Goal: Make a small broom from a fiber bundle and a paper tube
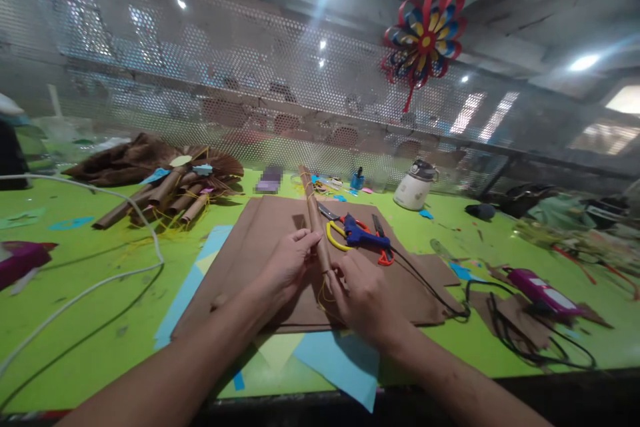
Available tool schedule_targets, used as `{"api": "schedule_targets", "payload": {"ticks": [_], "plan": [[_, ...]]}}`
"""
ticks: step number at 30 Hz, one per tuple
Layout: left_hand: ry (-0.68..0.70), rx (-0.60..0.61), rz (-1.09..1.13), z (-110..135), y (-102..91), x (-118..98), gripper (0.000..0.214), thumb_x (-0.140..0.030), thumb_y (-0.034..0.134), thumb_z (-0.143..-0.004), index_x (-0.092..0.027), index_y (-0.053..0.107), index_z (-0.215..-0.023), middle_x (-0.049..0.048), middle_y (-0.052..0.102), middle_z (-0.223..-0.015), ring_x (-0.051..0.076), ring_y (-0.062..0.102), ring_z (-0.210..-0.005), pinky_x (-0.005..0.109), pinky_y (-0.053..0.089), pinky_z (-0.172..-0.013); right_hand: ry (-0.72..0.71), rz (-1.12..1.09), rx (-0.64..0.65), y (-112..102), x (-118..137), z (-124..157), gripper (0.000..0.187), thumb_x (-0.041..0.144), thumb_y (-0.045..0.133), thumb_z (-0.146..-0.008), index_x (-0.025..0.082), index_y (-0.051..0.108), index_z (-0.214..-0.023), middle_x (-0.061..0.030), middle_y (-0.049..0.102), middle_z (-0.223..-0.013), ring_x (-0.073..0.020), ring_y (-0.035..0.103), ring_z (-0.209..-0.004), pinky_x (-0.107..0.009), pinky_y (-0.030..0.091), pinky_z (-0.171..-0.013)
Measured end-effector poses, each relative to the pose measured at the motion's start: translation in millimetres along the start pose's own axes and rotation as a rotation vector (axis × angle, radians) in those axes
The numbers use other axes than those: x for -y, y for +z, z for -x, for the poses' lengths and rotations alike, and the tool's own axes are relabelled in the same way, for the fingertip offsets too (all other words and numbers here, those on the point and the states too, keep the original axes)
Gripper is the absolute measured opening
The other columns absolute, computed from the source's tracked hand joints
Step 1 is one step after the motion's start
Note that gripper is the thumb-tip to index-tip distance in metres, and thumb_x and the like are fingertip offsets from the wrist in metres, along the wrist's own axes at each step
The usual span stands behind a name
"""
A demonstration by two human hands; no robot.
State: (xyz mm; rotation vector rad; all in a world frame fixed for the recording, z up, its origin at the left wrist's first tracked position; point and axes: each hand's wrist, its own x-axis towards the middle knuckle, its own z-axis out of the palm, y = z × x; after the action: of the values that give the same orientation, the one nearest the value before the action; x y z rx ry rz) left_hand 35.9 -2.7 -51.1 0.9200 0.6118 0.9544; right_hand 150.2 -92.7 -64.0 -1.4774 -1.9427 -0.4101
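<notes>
A thin brown paper roll [312, 207] stands tilted between my hands, with yellow string wound round its upper part. My left hand [287, 265] pinches the roll along its lower half. At its lower end, the fingers of my right hand [364, 290] are closed on a strand of yellow string [325, 290], which loops down beside the roll; the fingertips are partly hidden. Under both hands lies a stack of brown paper sheets [237, 260]. Just beyond my right hand, a blue glue gun [367, 236] rests on the stack with red- and yellow-handled scissors [336, 235].
Several finished rolls [175, 197] lie at the back left. A white jug [414, 188] stands at the back, before a perforated metal screen [280, 73]. A black cord [430, 285] runs right, near a purple device [543, 292]. Light blue paper [345, 360] lies at the front edge.
</notes>
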Motion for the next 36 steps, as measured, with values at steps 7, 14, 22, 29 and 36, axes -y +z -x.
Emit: {"api": "schedule_targets", "payload": {"ticks": [7,14,22,29,36], "plan": [[-0.049,0.033,0.014,0,-3.4,-6,0.013,-0.022,0.073,-0.069,-0.012,0.065,-0.070,0.0015,0.063,-0.066,0.010,0.057,-0.062,0.019,0.047,-0.060,0.098,-0.092,-0.129,15,-3,5,0.014,0.017,0.044,-0.087,0.018,0.053,-0.077,-0.0025,0.057,-0.067,-0.0163,0.054,-0.063,-0.026,0.033,-0.058],[-0.104,0.061,0.020,-1,-6.3,-4,0.018,-0.027,0.072,-0.073,-0.010,0.070,-0.078,0.0059,0.067,-0.073,0.011,0.058,-0.065,0.020,0.049,-0.062,0.149,-0.154,-0.130,17,-3,11,0.013,0.016,0.046,-0.084,0.018,0.053,-0.073,-0.0001,0.056,-0.061,-0.0136,0.051,-0.055,-0.026,0.030,-0.055],[-0.126,0.089,0.086,-1,-7.7,-5,0.009,-0.020,0.073,-0.072,-0.014,0.067,-0.075,0.0019,0.064,-0.073,0.010,0.058,-0.064,0.020,0.050,-0.059,0.145,-0.161,-0.151,12,-2,12,0.014,0.015,0.047,-0.082,0.018,0.052,-0.069,0.0006,0.053,-0.058,-0.0126,0.048,-0.052,-0.025,0.031,-0.054],[-0.145,0.084,0.070,-1,-7.8,-4,0.008,-0.019,0.070,-0.074,-0.014,0.065,-0.076,0.0012,0.061,-0.072,0.010,0.058,-0.063,0.019,0.050,-0.059,0.171,-0.207,-0.146,12,0,13,0.014,0.015,0.048,-0.080,0.019,0.051,-0.066,0.0018,0.052,-0.056,-0.0112,0.047,-0.050,-0.023,0.031,-0.051],[-0.122,0.083,0.028,1,-3.6,-8,0.018,-0.026,0.076,-0.069,-0.016,0.064,-0.079,0.0010,0.065,-0.074,0.011,0.060,-0.066,0.019,0.049,-0.061,0.168,-0.206,0.017,3,-5,12,0.009,0.019,0.053,-0.082,0.019,0.056,-0.073,0.0001,0.060,-0.063,-0.0132,0.054,-0.056,-0.023,0.034,-0.053]]}}
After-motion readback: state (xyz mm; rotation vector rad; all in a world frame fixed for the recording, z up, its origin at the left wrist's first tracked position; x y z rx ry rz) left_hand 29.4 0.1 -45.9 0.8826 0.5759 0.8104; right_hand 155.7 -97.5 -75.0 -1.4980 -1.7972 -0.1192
